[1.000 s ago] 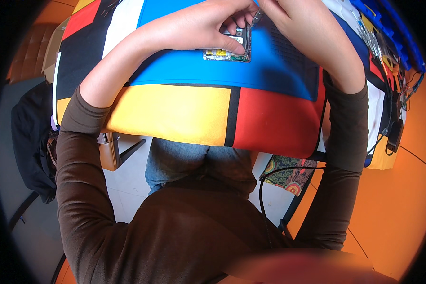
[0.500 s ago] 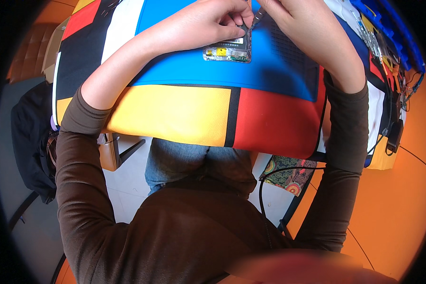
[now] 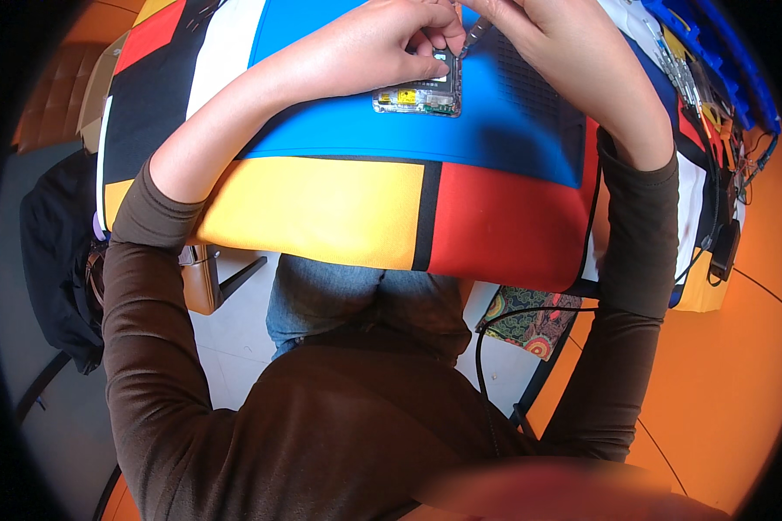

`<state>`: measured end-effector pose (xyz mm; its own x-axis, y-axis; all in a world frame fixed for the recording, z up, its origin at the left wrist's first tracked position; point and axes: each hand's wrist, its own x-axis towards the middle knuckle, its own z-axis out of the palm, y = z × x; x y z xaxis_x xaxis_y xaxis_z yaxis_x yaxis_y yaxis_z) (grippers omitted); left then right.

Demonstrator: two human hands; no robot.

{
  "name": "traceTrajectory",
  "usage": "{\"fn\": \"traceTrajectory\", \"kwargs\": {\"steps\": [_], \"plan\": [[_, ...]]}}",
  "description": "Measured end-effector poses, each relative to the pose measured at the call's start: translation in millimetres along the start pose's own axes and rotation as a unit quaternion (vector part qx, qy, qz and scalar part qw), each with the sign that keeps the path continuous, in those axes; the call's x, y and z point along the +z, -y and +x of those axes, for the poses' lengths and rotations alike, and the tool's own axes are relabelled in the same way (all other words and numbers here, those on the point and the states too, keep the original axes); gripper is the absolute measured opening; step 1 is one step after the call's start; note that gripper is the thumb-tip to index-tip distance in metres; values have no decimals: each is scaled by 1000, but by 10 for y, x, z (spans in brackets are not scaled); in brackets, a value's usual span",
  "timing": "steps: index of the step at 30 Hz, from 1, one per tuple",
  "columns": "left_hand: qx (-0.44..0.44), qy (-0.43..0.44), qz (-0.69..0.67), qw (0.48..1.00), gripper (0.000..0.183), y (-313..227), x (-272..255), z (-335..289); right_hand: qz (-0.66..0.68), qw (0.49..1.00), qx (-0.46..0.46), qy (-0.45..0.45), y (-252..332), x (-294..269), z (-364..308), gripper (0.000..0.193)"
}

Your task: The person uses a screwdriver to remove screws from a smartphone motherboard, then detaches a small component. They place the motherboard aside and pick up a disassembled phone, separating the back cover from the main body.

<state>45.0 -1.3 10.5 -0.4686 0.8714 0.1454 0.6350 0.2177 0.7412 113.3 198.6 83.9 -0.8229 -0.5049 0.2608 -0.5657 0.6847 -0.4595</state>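
- Blue cloth panel (image 3: 339, 130) of the colour-block table cover carries a small opened device (image 3: 417, 94), circuit board bared, so its cover seems already off.
- Left hand (image 3: 369, 48) pinches the device's upper edge.
- Right hand (image 3: 565, 52) grips a slim metal tool (image 3: 476, 33), tip at the device's top corner; inner work looks unfinished.

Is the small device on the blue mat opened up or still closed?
Opened up: the small device lies flat on the blue mat with circuit parts exposed, steadied by the left hand.
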Motion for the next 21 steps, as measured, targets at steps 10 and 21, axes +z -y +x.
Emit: {"fn": "traceTrajectory", "kwargs": {"steps": [10, 21], "plan": [[-69, 42, -28, 996, 17, -58, -54, 21, 51, 998, -20, -9, -97, 72, 16, 16], [-56, 41, -32, 997, 16, -45, -53, 16, 11, 1000, 6, -14, -83, 54, -21, 17]]}}
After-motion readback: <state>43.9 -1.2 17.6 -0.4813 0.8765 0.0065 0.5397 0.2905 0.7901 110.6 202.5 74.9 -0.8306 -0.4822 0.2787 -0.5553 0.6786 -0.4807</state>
